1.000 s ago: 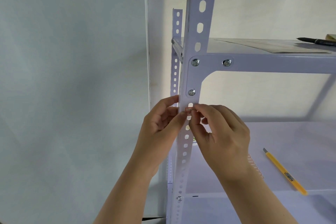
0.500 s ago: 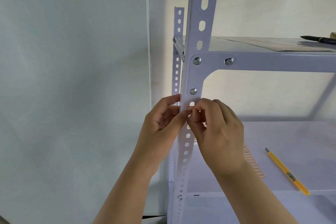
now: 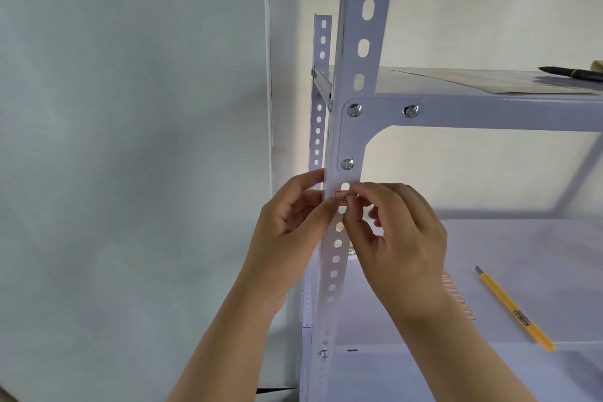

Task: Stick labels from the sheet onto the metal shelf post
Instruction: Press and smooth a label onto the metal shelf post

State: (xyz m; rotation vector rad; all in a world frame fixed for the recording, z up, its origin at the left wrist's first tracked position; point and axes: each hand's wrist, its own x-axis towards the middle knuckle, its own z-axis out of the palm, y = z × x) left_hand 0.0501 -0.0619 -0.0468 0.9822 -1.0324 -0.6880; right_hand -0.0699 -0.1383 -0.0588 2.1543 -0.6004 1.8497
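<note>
Where the front metal shelf post (image 3: 350, 127) shows its lowest bracket screw, one small label (image 3: 342, 195) with a red outline lies across the post's face, just under an oval slot. One label is on the post; the print on it is too small to read. The right hand (image 3: 396, 238) has thumb and forefinger drawn together at the label's right end, pinching or pressing it against the metal; which of the two I cannot tell. The left hand (image 3: 290, 232) curls around the post's left edge, its thumb laid on the face just left of and below the label, its fingers partly hidden behind the post.

Two perforated posts show: the front one and a second, far post (image 3: 321, 42) behind and to its left. Three screws (image 3: 354, 110) fasten the corner bracket on the front post, and a fourth screw sits much lower on it.

On the lower shelf (image 3: 522, 245), the label sheet (image 3: 456, 295) with red-outlined rows lies near the right forearm, which covers most of it. One yellow utility knife (image 3: 515, 307) lies to the right of the sheet, well apart from it, its blade end pointing far. Behind the post, a small object with green markings (image 3: 351, 250) peeks out, too hidden to name.

On the upper shelf (image 3: 489, 114) lie one flat sheet of paper (image 3: 496, 83) and one dark pen (image 3: 571, 72) at the far right.
</note>
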